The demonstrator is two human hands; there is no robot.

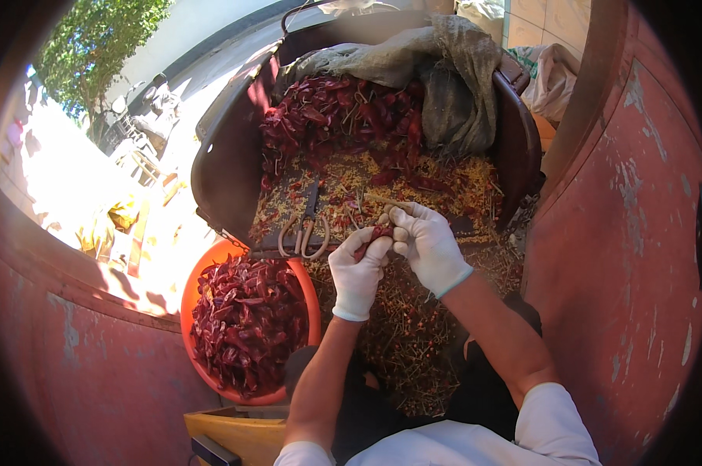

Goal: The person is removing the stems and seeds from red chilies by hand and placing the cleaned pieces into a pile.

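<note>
White gloves cover both hands, which meet in front of the open end of a dark metal cart bed (pixel 223 175). A dried red chili pepper (pixel 380 236) is pinched in my left hand (pixel 357 262). My right hand (pixel 427 242) touches the pepper's end, with a thin stick-like piece (pixel 386 201) between its thumb and fingers. Scissors (pixel 308 224) with large loop handles lie on the cart bed to the left, among yellow seeds (pixel 351 175). Behind them is a heap of dried red chilies (pixel 339 116). An orange basin (pixel 313 314) full of dried chilies stands at the lower left.
A grey woven sack (pixel 461 87) drapes over the back of the cart. Stems and seeds (pixel 415 338) litter the ground between my legs. Red painted metal panels (pixel 625 233) rise on both sides. A wooden box (pixel 234 431) stands below the basin.
</note>
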